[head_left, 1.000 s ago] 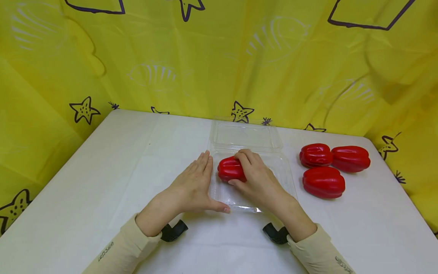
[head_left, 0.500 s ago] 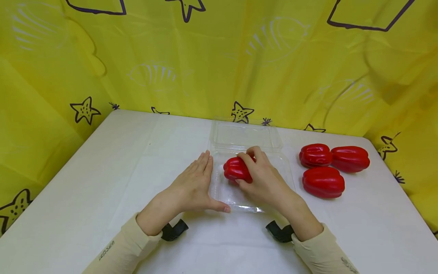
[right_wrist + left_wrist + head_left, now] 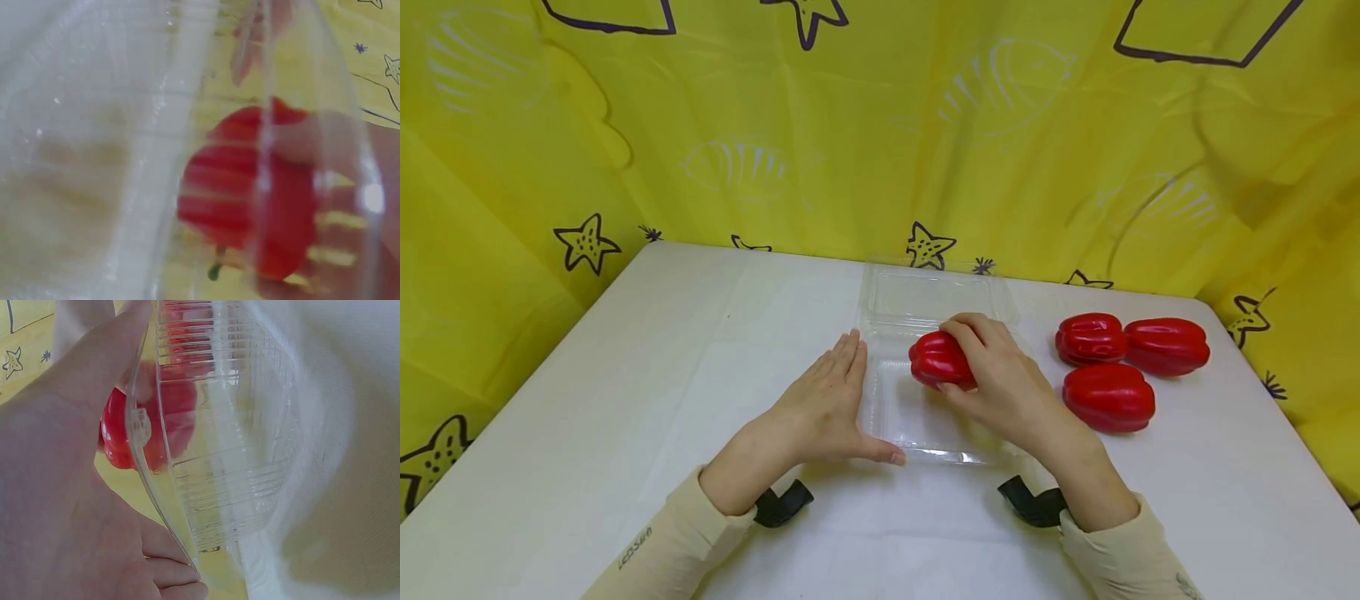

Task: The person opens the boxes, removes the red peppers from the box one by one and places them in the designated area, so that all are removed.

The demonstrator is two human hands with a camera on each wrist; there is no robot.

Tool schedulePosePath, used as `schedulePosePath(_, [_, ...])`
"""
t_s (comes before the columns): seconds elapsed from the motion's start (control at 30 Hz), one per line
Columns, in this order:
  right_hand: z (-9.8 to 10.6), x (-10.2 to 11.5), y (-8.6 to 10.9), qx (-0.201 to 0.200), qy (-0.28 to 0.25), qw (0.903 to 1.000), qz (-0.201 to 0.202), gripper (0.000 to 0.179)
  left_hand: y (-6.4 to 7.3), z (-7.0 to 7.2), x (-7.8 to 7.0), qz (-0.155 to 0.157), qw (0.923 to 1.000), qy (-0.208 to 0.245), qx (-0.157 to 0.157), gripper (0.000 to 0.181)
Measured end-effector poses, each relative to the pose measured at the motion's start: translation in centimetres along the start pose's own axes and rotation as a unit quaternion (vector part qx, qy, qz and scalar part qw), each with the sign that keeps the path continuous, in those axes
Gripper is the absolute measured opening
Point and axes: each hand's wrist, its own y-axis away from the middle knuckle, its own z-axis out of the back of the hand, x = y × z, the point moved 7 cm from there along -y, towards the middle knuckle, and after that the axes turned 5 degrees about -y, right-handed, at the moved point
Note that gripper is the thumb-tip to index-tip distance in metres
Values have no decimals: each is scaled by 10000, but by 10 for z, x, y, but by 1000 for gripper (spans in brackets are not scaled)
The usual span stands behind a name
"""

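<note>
A clear plastic clamshell container (image 3: 917, 417) lies on the table with its lid (image 3: 932, 296) folded back. In my right hand (image 3: 1007, 375) is a red bell pepper (image 3: 938, 358), gripped between thumb and fingers over the far part of the container. Through the clear wall, the right wrist view shows this pepper (image 3: 231, 194) with a green stem. My left hand (image 3: 820, 408) lies along the container's left side, fingers straight and thumb stretched out at the near left corner. The left wrist view has the left palm (image 3: 75, 487) beside the ribbed container wall (image 3: 231, 475).
Three more red bell peppers sit right of the container: one at the back left (image 3: 1090, 338), one at the back right (image 3: 1167, 346), one nearer (image 3: 1108, 398). A yellow patterned curtain (image 3: 850, 125) encloses the back and sides of the white table (image 3: 587, 417).
My right hand has carried the pepper to the right, away from the container's left side, and slightly up and back. My left hand and the other peppers have stayed put.
</note>
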Motion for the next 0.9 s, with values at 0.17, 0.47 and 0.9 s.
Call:
schedulePosePath(0.17, [11, 2, 5, -111, 137, 9998, 50, 72, -1, -1, -1, 2, 10000, 72, 42, 138])
schedulePosePath(0.47, [24, 5, 8, -298, 322, 9987, 267, 72, -3, -1, -2, 18, 9999, 108, 42, 138])
schedulePosePath(0.9, [47, -5, 29, -746, 454, 9957, 305, 73, -2, -1, 1, 26, 10000, 13, 85, 140])
